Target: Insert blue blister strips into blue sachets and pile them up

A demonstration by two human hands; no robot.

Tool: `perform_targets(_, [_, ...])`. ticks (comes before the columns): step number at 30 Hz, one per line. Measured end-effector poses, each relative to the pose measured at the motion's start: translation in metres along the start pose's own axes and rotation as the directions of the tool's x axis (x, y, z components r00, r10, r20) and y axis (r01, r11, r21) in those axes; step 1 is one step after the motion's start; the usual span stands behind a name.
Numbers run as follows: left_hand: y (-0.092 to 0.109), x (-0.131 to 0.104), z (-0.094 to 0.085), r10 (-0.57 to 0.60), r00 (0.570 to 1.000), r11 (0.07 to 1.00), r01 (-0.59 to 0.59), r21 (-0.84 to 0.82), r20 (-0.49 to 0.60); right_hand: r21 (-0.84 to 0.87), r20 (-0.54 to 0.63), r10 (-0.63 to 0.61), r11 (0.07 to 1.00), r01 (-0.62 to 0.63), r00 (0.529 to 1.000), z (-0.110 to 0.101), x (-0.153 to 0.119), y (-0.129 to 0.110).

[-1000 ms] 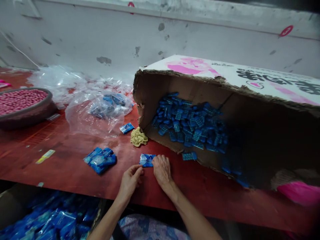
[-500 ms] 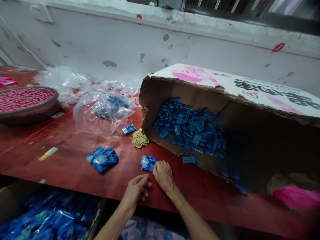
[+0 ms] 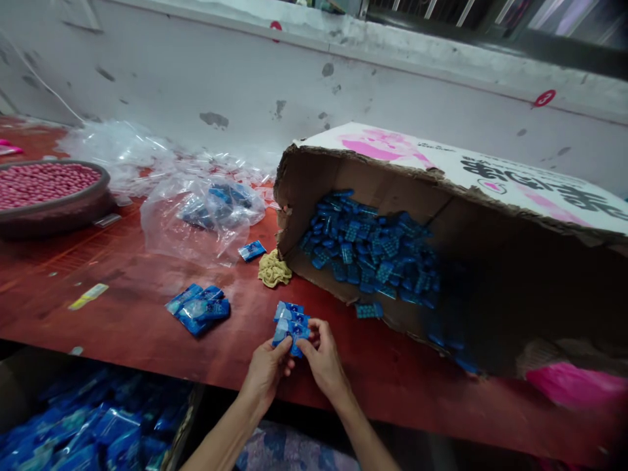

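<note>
Well to the left of the hands, a bowl of pink pieces (image 3: 53, 212) sat near the back of the red table (image 3: 132, 327). Nearer the left hand, a small pile of blue packets (image 3: 199, 311) lay overlapped, their glossy film likely to slide if pushed. The left hand (image 3: 263, 374) had its thumb and fingers closed on the lower left of a blue packet (image 3: 293, 331), while a crumpled yellow cloth (image 3: 275, 269) lay beyond it. The held packet was in front of the body, against another packet (image 3: 288, 309) just past the fingertips; it looked light, thin-skinned and slick, best pinched gently at both side edges, off the filled middle. The right hand (image 3: 324, 362) pinched its right side, narrowly closed. Beyond and to the right, a torn carton (image 3: 366, 173) held many blue pieces (image 3: 375, 252).
</note>
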State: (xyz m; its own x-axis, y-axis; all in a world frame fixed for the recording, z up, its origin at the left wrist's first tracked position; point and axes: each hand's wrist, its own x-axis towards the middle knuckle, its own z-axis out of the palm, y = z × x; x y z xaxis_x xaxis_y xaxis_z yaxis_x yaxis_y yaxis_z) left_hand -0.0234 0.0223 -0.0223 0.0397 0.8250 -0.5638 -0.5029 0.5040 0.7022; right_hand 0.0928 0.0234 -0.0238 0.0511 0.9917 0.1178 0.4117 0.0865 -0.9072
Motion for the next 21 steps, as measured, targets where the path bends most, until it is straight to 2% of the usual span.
perform_targets(2, [-0.004, 0.002, 0.001, 0.016, 1.000, 1.000, -0.016, 0.005, -0.017, 0.125, 0.057, 0.135, 0.982, -0.142, 0.989, 0.004, 0.003, 0.001])
perform_targets(4, [-0.008, 0.004, 0.002, 0.042, 0.998, 0.999, -0.041, 0.010, -0.041, 0.143, 0.075, 0.182, 0.971, -0.191, 0.980, 0.009, 0.005, 0.001])
perform_targets(9, [-0.012, 0.008, 0.005, 0.105, 0.991, 0.994, -0.105, 0.005, -0.083, 0.135, 0.042, 0.191, 0.971, -0.195, 0.981, 0.017, 0.007, 0.002])
perform_targets(15, [-0.008, 0.006, 0.002, 0.078, 0.997, 0.994, -0.076, 0.076, -0.025, 0.140, 0.104, 0.169, 0.973, -0.183, 0.980, 0.012, 0.004, 0.006])
perform_targets(18, [-0.011, 0.006, 0.003, 0.056, 0.998, 0.998, -0.055, 0.020, -0.033, 0.116, 0.110, 0.169, 0.977, -0.182, 0.979, 0.009, 0.001, 0.005])
perform_targets(21, [-0.015, 0.006, 0.009, 0.082, 0.995, 0.996, -0.083, -0.014, -0.063, 0.082, 0.055, 0.174, 0.981, -0.178, 0.983, 0.009, -0.003, 0.002])
